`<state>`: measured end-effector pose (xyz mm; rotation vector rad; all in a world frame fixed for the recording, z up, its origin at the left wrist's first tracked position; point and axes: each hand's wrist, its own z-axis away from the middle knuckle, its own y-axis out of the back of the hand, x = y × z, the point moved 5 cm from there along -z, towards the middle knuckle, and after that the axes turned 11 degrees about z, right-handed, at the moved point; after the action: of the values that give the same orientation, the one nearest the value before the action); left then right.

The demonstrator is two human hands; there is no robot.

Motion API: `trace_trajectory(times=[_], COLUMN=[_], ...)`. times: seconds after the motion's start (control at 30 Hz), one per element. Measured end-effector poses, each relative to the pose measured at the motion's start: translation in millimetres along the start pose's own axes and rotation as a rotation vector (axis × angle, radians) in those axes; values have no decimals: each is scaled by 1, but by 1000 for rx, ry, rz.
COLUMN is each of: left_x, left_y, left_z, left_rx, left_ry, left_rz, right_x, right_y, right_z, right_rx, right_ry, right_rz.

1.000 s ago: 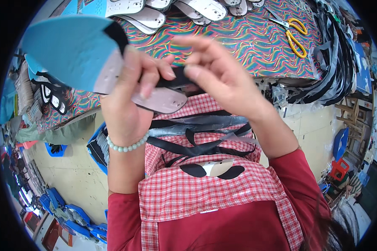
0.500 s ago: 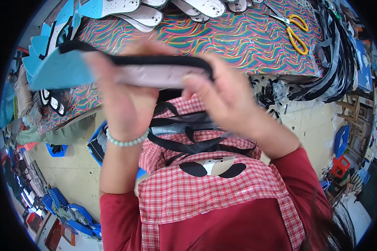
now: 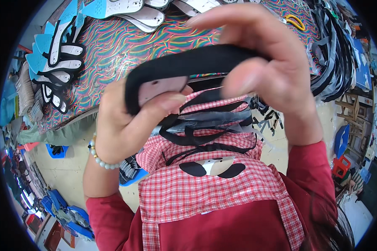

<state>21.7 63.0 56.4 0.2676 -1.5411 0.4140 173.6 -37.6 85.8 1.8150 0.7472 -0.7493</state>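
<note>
A shoe insole (image 3: 161,88) with a pale, hole-dotted face and a wide black edging band (image 3: 188,62) is held up level in front of me. My left hand (image 3: 123,123), wearing a bead bracelet, is closed round its rounded end, thumb on the pale face. The band's other end runs between the thumb and fingers of my right hand (image 3: 280,69). That hand is blurred; its forefinger stretches away above the band. My right hand hides the far end of the insole. Black strips (image 3: 188,138) lie across my red checked apron (image 3: 209,196).
A patterned table (image 3: 109,54) spans the far side. Several edged insoles with blue ends (image 3: 40,58) fan out at its left, more pale insoles (image 3: 144,19) along the back. Yellow-handled scissors (image 3: 295,21) lie behind my right hand. Black strips (image 3: 333,50) hang at the right.
The insole has turned, so its blue end no longer shows and its rounded end sits in my left hand. My right hand has moved right and up, its fingers spreading wider.
</note>
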Motion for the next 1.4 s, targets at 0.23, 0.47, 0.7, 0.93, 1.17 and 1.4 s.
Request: trace_trajectory(times=[0.23, 0.47, 0.7, 0.93, 1.17, 1.4], left_x=[-27, -38, -44, -27, -35, -51], left_y=[-6, 2, 3, -23, -10, 0], left_z=[-5, -10, -9, 15, 24, 1], left_rx=[274, 354, 20, 168, 423, 160], left_ry=[-184, -204, -316, -357, -340, -56], left_rz=[258, 269, 812, 214, 108, 142], right_x=[35, 28, 19, 5, 21, 33], right_y=[-59, -74, -74, -70, -93, -92], right_z=[27, 14, 36, 34, 51, 49], right_rx=[379, 438, 284, 249, 281, 326], right_ry=[-47, 40, 47, 0, -107, 0], right_rz=[-203, -140, 99, -220, -76, 27])
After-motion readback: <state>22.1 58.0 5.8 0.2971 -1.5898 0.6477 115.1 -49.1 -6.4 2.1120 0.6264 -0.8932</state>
